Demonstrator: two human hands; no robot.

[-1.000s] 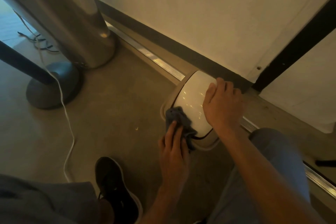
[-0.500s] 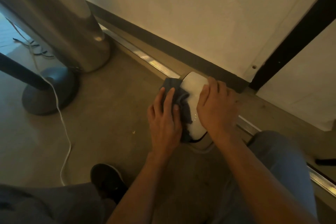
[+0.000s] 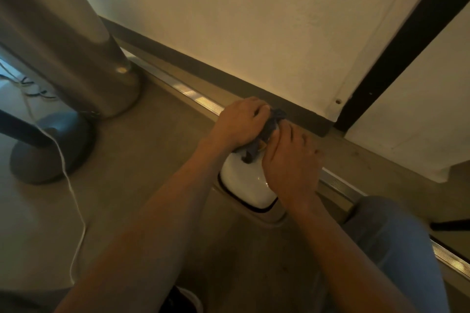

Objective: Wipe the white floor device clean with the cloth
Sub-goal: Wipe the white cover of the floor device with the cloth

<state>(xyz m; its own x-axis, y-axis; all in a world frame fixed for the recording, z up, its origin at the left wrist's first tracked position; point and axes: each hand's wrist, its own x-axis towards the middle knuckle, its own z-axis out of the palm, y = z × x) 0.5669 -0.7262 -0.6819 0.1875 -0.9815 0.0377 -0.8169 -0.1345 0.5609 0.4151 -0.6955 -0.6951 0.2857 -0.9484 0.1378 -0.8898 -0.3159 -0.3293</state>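
The white floor device [image 3: 244, 181] lies on the floor beside the wall, glossy and rounded, inside a beige rim with a dark seam. A dark blue-grey cloth [image 3: 270, 129] is bunched over its far end, close to the baseboard. My left hand [image 3: 241, 122] grips the cloth there with curled fingers and presses it onto the device. My right hand [image 3: 292, 160] rests on the device's right side, its fingers reaching toward the cloth. Both hands hide the far half of the device.
A metal column [image 3: 76, 58] stands at the left, with a dark round stand base [image 3: 50, 147] and a white cable [image 3: 76, 198] trailing over the floor. A metal floor rail [image 3: 198, 99] runs along the wall. My knee in blue trousers [image 3: 386, 236] is at the right.
My left hand has slid the cloth from the near-left side of the device up to its far end by the wall. The right hand has stayed on the device.
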